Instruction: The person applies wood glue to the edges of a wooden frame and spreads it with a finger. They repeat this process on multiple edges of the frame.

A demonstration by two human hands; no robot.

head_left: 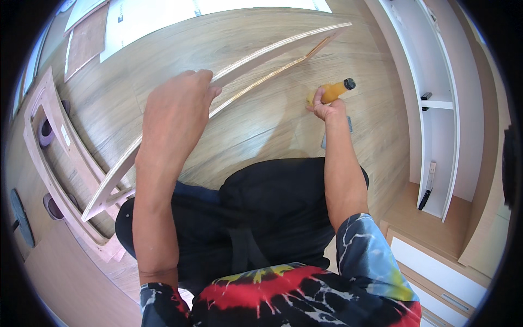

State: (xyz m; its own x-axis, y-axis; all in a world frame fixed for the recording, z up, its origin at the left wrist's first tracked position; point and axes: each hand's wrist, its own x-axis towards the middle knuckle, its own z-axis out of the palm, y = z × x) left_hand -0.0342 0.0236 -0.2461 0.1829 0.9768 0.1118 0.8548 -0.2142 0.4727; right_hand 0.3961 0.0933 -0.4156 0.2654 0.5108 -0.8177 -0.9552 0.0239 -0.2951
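Observation:
My left hand [175,108] grips the top edge of a plywood panel [269,51] that stands tilted on the floor before me. A long opening with a pale cut edge shows in the panel below that top edge. My right hand [327,108] is wrapped around an orange bottle-like object [334,92] with a black end, held low over the wood-look floor. A paler yellow part of it shows beyond my fingers; its far end is unclear. Beneath my right forearm, a small grey piece [349,124] lies partly hidden on the floor.
Another plywood frame [77,196] with cut-outs lies at the left, with purple clogs [46,133] by it. White printed sheeting [155,28] covers floor at the top. A white cabinet carcass [437,135] with black fittings and drawers [437,261] line the right side.

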